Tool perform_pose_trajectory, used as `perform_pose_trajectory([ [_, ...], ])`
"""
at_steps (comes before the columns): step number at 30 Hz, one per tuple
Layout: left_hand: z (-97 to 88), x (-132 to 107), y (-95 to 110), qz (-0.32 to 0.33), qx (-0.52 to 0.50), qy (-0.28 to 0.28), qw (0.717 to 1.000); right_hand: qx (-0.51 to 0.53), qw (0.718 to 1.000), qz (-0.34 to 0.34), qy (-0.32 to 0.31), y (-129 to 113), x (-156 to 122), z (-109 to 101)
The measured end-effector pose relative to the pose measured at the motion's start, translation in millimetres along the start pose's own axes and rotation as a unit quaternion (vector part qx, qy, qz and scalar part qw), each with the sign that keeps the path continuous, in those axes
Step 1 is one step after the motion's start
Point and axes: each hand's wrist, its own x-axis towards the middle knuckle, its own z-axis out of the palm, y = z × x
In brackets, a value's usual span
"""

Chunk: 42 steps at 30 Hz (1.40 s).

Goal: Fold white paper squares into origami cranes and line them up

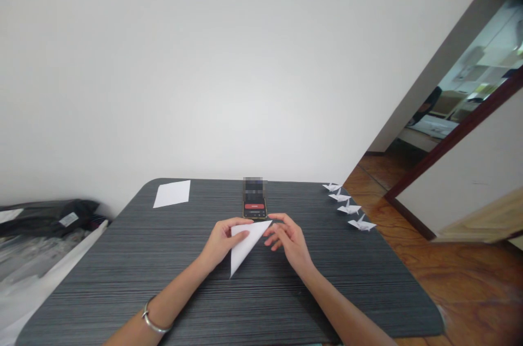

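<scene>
A white sheet of paper, folded into a triangle, is held up over the dark table. My left hand grips its upper left side, thumb on the front face and fingers behind. At the right-hand corner of the triangle is my right hand, its fingers loosely bent and apart. Its index fingertip is close to that corner; whether it touches cannot be made out. Just beyond the paper a phone lies on the table, its screen lit with a red bar.
The dark grained table stands against a white wall. A flat white paper sheet lies at the back left. Several folded paper cranes line the right edge. Beside the table at left is a black bag with clear plastic.
</scene>
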Motion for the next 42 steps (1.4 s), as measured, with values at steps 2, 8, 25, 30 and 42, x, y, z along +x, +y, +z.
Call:
perform_pose_trajectory([
  [2,0.5,0,0,-0.013,-0.024,0.009,1.000,-0.040,0.998,-0.031,-0.034,2,-2,0],
  [8,6.5,-1,3,-0.069,-0.088,-0.010,0.994,-0.201,0.969,-0.117,-0.083,10,-6,2],
  [25,-0.2,-5,13,0.155,-0.028,-0.006,0.987,-0.049,0.998,0.003,-0.045,-3,-4,2],
  [30,3.6,-9,17,0.178,-0.052,-0.035,0.982,-0.032,0.996,0.040,-0.078,-3,-3,3],
  [42,7.6,-2,10,0.048,-0.054,-0.024,0.997,-0.033,0.991,0.060,-0.112,3,-2,6],
])
